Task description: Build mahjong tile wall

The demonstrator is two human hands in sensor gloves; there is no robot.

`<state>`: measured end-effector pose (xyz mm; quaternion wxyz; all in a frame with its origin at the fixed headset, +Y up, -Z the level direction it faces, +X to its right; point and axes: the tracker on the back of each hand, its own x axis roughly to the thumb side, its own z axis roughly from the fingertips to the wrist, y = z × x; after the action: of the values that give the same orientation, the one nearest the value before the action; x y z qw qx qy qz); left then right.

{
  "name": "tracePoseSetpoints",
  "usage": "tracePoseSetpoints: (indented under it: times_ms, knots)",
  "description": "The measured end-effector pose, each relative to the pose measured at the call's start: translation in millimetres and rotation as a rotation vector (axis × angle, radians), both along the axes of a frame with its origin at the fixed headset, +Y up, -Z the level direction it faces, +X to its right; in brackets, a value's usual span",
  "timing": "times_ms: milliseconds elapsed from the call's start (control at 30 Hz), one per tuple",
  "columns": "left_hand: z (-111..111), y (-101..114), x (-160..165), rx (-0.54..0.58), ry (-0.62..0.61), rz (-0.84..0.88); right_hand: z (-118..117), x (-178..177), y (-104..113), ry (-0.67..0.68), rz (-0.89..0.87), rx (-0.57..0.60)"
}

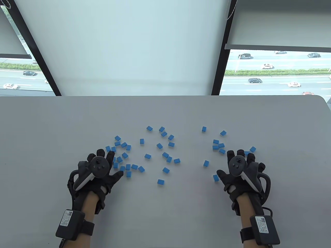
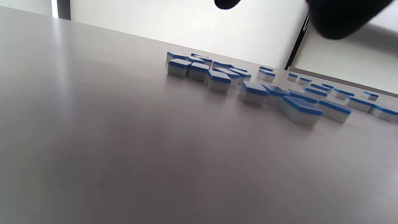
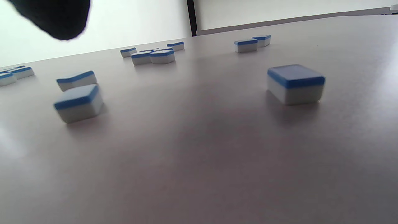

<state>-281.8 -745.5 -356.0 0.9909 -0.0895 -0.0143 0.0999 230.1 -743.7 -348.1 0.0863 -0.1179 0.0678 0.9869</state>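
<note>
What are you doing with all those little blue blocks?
Those are mahjong tiles, blue side up, scattered loose over the grey table. A person in black sensor gloves is about to line them up into a wall, but no row or stack exists yet. The left hand is spread over the crowded bunch on its side, and the right hand is spread among the sparser tiles on the other side. Neither hand is holding a tile.

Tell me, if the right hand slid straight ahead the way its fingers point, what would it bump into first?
Probably the lone tile just beyond the fingertips of the right hand, half hidden behind them. The cluster of tiles lies slightly left of that line. Depth is hard to judge from above.
</note>
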Motion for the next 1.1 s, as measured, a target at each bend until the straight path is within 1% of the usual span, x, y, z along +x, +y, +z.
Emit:
tracePoseSetpoints:
  times_ms: [133, 267, 333, 400, 567, 833, 1100]
  knots:
    - [-0.7, -1.0, 0.1, -0.001, -0.005, 0.007, 1.0, -4.6, 7.5, 0.040, -0.023, 0.041]
    - [-0.8, -0.7, 0.5, -0.008, -0.008, 0.005, -0.1, -12.9, 9.9, 0.108, -0.022, 0.053]
    - [-0.9, -0.9, 0.5, -0.012, -0.009, 0.006, -1.9, -21.6, 5.4, 0.173, -0.011, -0.001]
    - [-0.5, -1.1, 0.5, -0.020, -0.008, 0.006, -3.3, -28.0, 0.1, 0.205, 0.017, -0.046]
    - [0.0, -0.1, 0.3, -0.019, -0.006, 0.014, -6.4, -39.5, -11.3, 0.236, 0.073, -0.103]
    - [-1.0, -1.2, 1.8, -0.026, -0.012, 0.008, -8.2, -52.0, -13.7, 0.260, 0.097, -0.083]
    - [-1.7, -0.8, 3.9, -0.027, -0.016, -0.009, -6.1, -79.5, -12.8, 0.351, 0.062, -0.023]
